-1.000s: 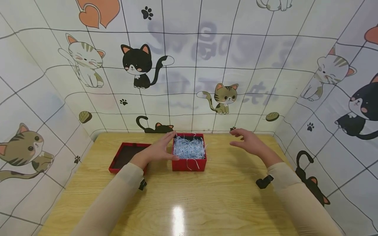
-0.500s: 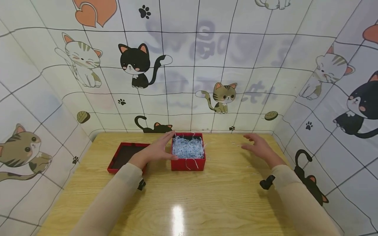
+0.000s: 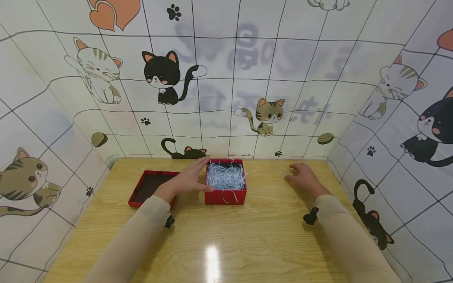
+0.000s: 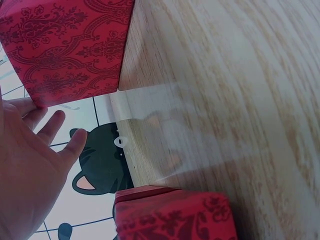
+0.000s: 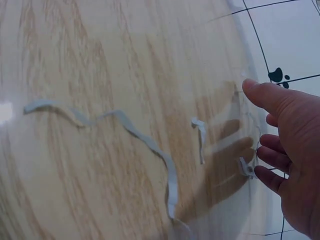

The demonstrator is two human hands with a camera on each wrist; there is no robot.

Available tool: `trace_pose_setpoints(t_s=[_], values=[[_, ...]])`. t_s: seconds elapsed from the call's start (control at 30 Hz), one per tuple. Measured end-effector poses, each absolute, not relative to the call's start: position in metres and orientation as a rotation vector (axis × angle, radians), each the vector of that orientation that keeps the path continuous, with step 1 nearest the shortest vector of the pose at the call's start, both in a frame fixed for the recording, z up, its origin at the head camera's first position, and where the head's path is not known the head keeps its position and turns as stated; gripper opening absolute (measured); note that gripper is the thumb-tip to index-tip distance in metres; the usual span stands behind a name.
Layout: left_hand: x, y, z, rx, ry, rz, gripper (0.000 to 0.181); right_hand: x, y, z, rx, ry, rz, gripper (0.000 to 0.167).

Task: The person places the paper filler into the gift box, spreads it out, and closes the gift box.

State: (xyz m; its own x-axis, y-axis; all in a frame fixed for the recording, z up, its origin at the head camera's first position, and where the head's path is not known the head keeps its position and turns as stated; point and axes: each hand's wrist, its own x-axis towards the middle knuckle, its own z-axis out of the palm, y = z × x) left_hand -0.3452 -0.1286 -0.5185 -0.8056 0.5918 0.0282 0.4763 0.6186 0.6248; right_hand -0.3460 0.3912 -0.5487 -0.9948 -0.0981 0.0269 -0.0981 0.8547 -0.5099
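My left hand (image 3: 187, 181) (image 4: 30, 165) rests against the left side of a red patterned box (image 3: 224, 197) (image 4: 70, 50), fingers spread toward the back and thumb near its front corner. Pale blue shredded paper (image 3: 226, 177) fills the box, some strands hanging over the front rim. To the right, my right hand (image 3: 305, 179) (image 5: 295, 145) hovers low over the table with fingers loosely bent. Thin paper strips (image 5: 170, 180) lie on the wood beside it; whether its fingertips touch one at the far edge, I cannot tell.
The red lid (image 3: 133, 204) (image 4: 175, 215), dark inside, lies left of the box, partly behind my left hand and wrist. The wooden table (image 3: 255, 236) meets a sheet with cat drawings (image 3: 212, 125) at the back and both sides.
My right hand moved right and lower, then slightly back left, and its fingers are more bent. Loose strips show on the table near it. My left hand stays at the box.
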Motion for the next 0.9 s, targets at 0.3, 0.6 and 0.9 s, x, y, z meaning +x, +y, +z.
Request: trace_pose_setpoints(t_s=[0.3,0.6,0.9], values=[[-0.3447,-0.1274,-0.518,0.901,2.662,0.956,0.13,-0.3478,0.3866,-0.5535,-0.183,3.038,-0.845,0.043],[-0.3458,-0.1287,-0.5187,0.894,2.658,0.958,0.13,-0.3538,0.3853,-0.5552,-0.257,3.025,-0.829,0.019],[-0.3447,-0.128,-0.5186,0.891,2.661,0.952,0.13,-0.3555,0.3847,-0.5557,-0.262,3.012,-0.779,0.006]])
